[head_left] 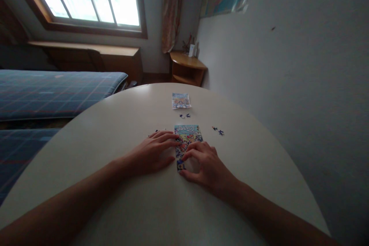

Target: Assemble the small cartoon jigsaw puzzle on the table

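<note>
A colourful, partly assembled jigsaw puzzle (188, 132) lies flat on the white round table (121, 200), its lower right part lacking pieces. My left hand (157, 148) rests with fingers stretched out, the tips touching the puzzle's left edge and nothing held. At the lower left corner, the thumb and index finger of my right hand (206, 165) close around a small dark jigsaw piece (181, 165). Whether that piece is joined to the others, I cannot tell. Some loose pieces are partly hidden behind my left hand.
Loose jigsaw pieces (185, 115) lie beyond the puzzle, and others (218, 130) to its right. Farther back is a small printed sheet or packet (181, 100). A plaid mattress (57, 92) stands to the left, a wall (288, 84) to the right, and a corner shelf (187, 60) behind the table.
</note>
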Motion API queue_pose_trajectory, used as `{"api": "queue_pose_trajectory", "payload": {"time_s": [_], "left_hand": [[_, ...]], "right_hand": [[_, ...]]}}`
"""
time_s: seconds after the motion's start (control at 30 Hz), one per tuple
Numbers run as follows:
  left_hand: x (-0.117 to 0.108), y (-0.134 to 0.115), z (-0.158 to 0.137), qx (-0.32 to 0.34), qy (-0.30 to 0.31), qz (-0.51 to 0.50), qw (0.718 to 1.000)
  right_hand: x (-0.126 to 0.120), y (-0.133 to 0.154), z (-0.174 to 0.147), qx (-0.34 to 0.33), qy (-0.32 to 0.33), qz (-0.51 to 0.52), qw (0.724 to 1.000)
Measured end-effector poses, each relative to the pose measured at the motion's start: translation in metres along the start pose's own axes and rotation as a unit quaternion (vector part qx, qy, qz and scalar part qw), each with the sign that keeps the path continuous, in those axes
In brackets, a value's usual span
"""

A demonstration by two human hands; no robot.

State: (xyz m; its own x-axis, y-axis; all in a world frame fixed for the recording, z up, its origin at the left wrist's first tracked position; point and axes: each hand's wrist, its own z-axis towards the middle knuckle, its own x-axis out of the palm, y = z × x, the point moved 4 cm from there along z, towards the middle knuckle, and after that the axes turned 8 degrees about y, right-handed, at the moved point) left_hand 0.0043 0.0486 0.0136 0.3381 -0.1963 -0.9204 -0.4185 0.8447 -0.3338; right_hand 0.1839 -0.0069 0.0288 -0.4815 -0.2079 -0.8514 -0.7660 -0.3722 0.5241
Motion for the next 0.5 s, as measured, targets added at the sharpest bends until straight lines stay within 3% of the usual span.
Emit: {"api": "queue_pose_trajectory", "payload": {"time_s": [0.5], "left_hand": [[0.0003, -0.0005, 0.0004, 0.003, 0.005, 0.000, 1.000]], "right_hand": [[-0.0001, -0.0001, -0.0001, -0.021, -0.028, -0.046, 0.998]]}}
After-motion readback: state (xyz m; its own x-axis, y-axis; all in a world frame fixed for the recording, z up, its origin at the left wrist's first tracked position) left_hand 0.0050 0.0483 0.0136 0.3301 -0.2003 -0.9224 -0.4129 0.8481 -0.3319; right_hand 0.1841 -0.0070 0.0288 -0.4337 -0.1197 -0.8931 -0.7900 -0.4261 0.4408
